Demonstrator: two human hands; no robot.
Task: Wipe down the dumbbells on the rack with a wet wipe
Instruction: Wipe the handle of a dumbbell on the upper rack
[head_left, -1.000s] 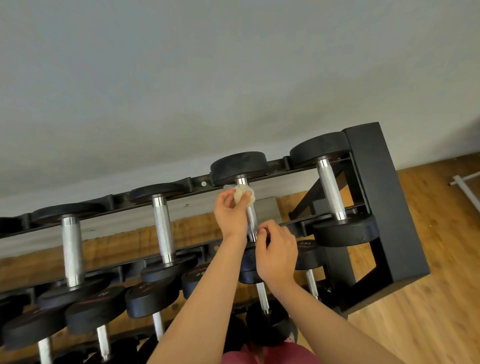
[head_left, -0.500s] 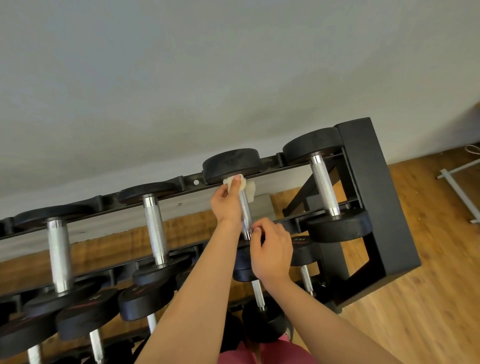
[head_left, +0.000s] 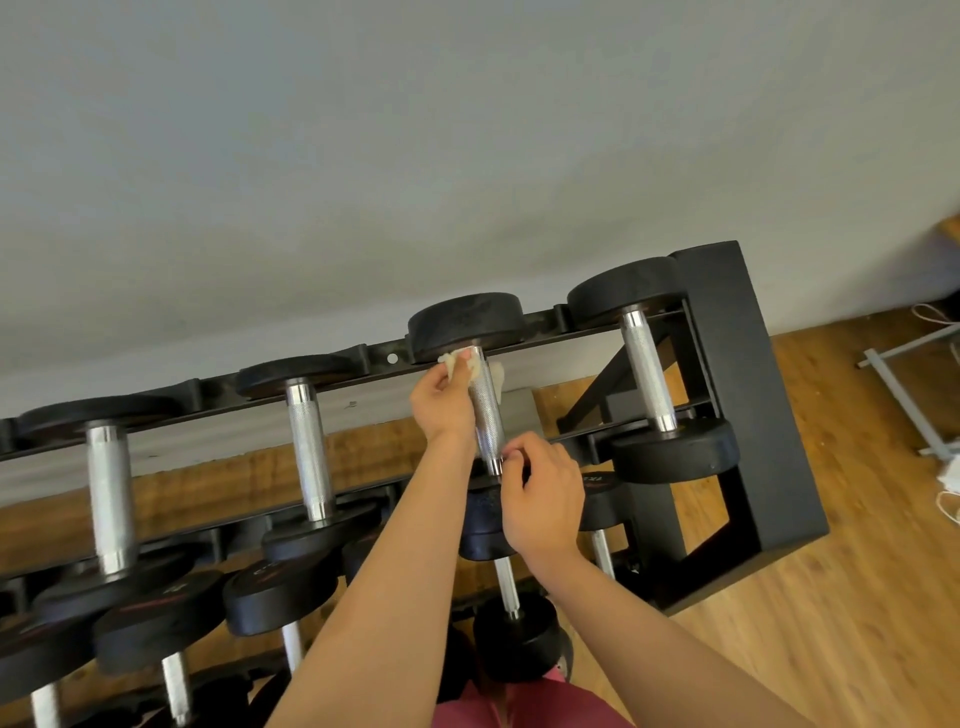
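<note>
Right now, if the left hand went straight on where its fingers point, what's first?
Likely the dumbbell's far black head: the left hand holds the wet wipe against the handle just below it, fingers pointing up. Depth unclear.

The wet wipe (head_left: 453, 362) is mostly hidden, bunched between the left hand (head_left: 441, 402) and the dumbbell handle (head_left: 487, 415). The right hand (head_left: 543, 501) covers that dumbbell's near head. The rack (head_left: 748, 389) runs off the left edge. Printing on the lower dumbbell heads (head_left: 161, 621) is too blurred to read.
</note>
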